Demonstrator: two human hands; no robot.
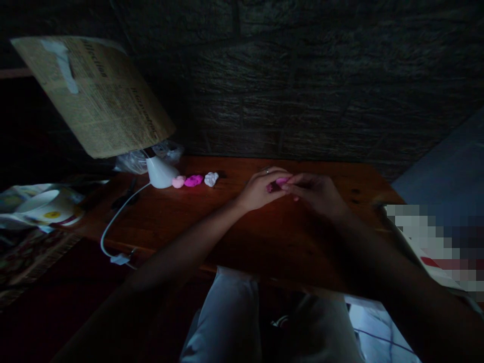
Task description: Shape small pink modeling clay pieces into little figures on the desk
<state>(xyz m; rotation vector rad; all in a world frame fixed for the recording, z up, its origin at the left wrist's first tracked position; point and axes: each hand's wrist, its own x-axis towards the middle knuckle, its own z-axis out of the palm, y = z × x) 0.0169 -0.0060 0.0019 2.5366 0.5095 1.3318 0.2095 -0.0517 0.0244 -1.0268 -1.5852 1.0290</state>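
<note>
Over the middle of the wooden table [234, 227], my two hands meet around a small lump of pink modelling clay [282, 181]. My left hand [262, 189] wears a ring and curls its fingers about the clay from the left. From the other side, the fingertips of my right hand [315, 191] pinch the clay's right edge. To the left, a pale pink lump [178, 181], a bright magenta lump [193, 180] and a white lump [211, 179] lie in a row on the tabletop. Part of the held clay is hidden by my fingers.
A lamp with a white base [161, 174] and newspaper-covered shade [102, 96] stands at the back left. Its white cord [106, 227] hangs over the front edge. Further left is a white tub [45, 206]. A dark textured wall [302, 85] rises behind the table.
</note>
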